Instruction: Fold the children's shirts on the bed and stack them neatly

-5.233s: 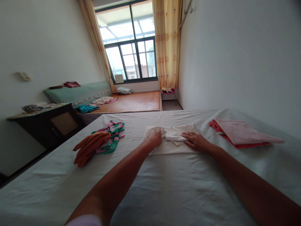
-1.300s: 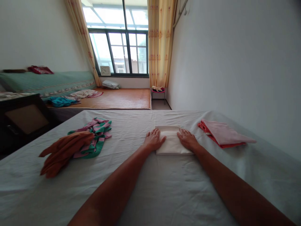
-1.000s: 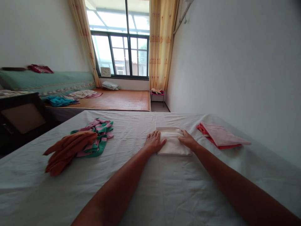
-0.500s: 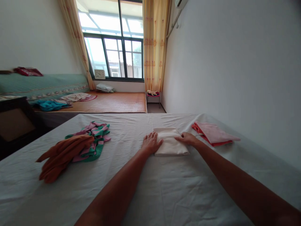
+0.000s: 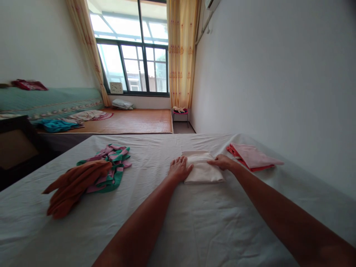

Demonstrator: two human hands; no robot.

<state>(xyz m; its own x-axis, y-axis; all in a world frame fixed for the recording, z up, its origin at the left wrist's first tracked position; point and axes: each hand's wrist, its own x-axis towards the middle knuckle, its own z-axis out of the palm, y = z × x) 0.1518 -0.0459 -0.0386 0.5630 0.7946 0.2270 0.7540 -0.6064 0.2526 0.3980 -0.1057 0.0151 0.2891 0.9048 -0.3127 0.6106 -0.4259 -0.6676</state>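
While both palms lie on the folded white cloth (image 5: 202,171), mid-bed on the sheet (image 5: 194,222) | left hand (image 5: 178,169) flat, fingers spread, on left edge | right hand (image 5: 222,162) fingers together, on right edge | step judged: pressing final fold | next: grip both edges, lift level | folded pink garment (image 5: 254,157) near right; orange cloth (image 5: 75,181) and striped garment (image 5: 112,163) well left.
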